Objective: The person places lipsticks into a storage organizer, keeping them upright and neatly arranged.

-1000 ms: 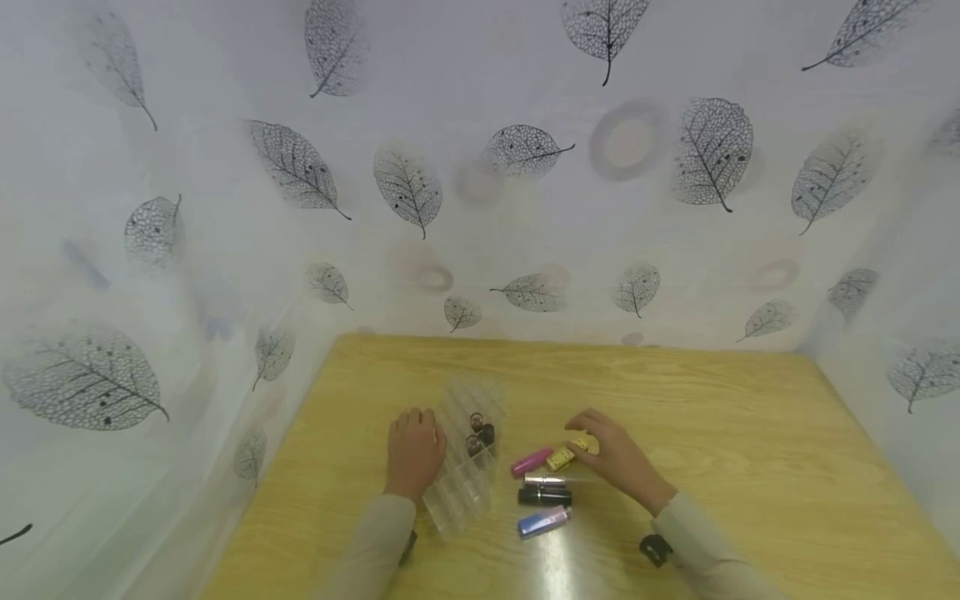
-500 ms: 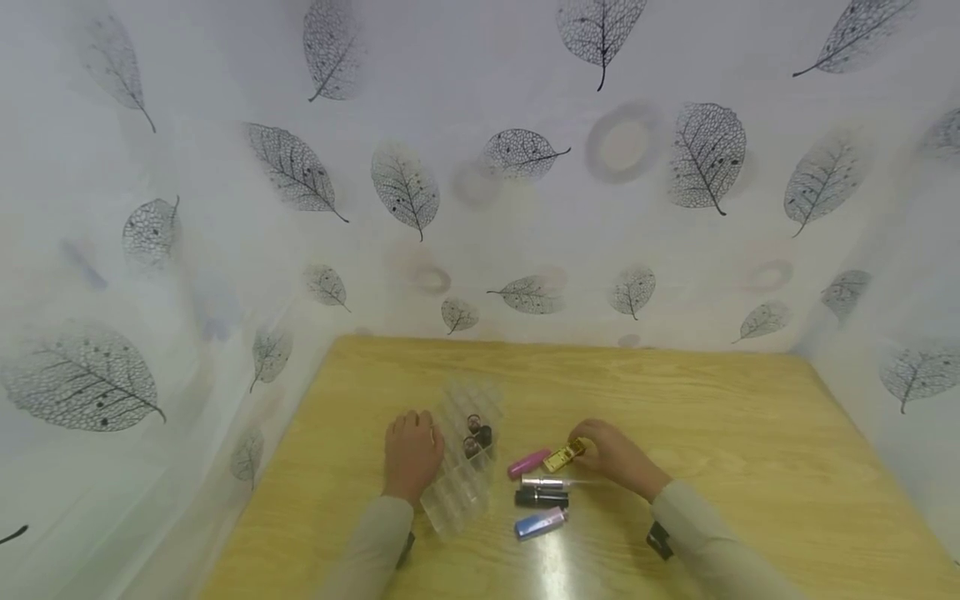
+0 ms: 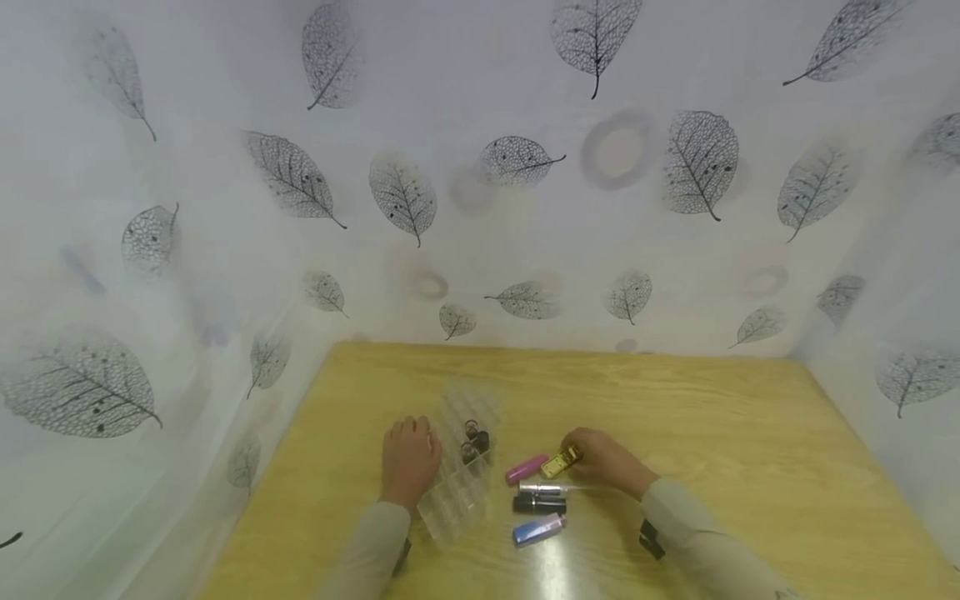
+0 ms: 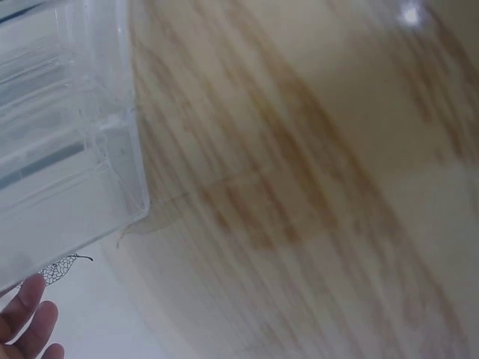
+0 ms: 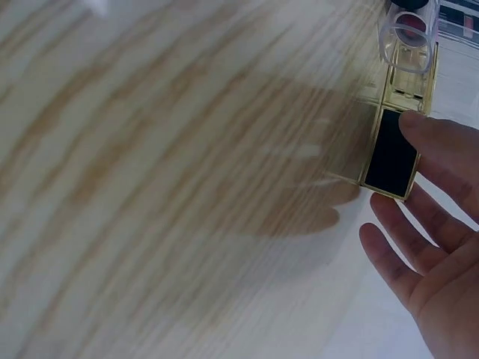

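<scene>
My left hand (image 3: 410,462) rests along the left side of a clear plastic divided organizer (image 3: 448,508). In the left wrist view, its loosely extended fingers (image 4: 28,318) show beside the organizer's wall; the thumb is hidden. Several dark-capped lipsticks (image 3: 470,452) stand in the organizer's middle compartments. My right hand (image 3: 609,461) pinches a gold lipstick (image 3: 557,463) with a black panel. In the right wrist view, the thumb presses on that panel and fingers lie behind it. A pink tube (image 3: 527,469) lies just left of the gold lipstick.
Nearer me lie a silver lipstick tube (image 3: 542,489), a black tube (image 3: 540,504) and a blue-pink tube (image 3: 538,530) on the wooden table (image 3: 712,433). Leaf-patterned sheeting (image 3: 525,233) surrounds the table at the back and sides.
My right hand has lowered from a spread pose over the gold lipstick and taken hold of it. The left hand stays by the organizer. The view has shifted slightly.
</scene>
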`<state>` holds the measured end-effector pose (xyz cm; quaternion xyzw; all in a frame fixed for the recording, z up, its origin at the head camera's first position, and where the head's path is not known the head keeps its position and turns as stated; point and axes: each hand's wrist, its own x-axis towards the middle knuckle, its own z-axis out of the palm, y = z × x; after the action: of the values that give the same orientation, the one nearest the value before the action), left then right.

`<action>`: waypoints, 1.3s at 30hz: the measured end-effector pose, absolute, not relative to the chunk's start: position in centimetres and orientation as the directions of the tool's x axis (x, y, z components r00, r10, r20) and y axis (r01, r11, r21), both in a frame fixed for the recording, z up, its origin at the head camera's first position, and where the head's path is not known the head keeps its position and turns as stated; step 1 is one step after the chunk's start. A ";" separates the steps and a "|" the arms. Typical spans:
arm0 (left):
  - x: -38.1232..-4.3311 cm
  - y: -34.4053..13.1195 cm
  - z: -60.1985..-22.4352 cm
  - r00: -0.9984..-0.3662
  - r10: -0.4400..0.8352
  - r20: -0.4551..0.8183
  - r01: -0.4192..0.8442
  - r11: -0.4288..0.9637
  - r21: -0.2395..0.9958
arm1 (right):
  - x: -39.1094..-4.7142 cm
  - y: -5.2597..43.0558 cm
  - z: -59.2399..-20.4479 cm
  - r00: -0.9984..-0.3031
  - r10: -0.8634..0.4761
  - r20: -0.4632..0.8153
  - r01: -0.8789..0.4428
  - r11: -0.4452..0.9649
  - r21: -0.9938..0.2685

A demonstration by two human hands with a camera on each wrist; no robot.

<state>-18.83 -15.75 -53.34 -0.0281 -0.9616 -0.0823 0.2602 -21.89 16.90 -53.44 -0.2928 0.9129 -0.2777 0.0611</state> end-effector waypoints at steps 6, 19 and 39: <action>-19.0 -15.8 -53.5 -0.865 0.011 0.501 0.095 0.985 0.143 | -22.1 17.0 -54.2 -0.807 -0.587 0.067 -0.526 0.662 -0.534; -18.7 -16.0 -53.4 -0.860 0.010 0.509 0.107 0.981 0.161 | -21.9 16.6 -54.3 -0.826 -0.558 0.079 -0.515 0.692 -0.506; -18.8 -15.8 -53.8 -0.835 0.011 0.550 0.120 0.979 0.163 | -21.6 16.8 -54.8 -0.816 -0.554 0.164 -0.561 0.695 -0.450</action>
<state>-18.83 -15.83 -53.82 -0.0342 -0.9532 -0.0958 0.2849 -21.64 16.76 -54.77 -0.3029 0.9204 -0.2470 -0.0078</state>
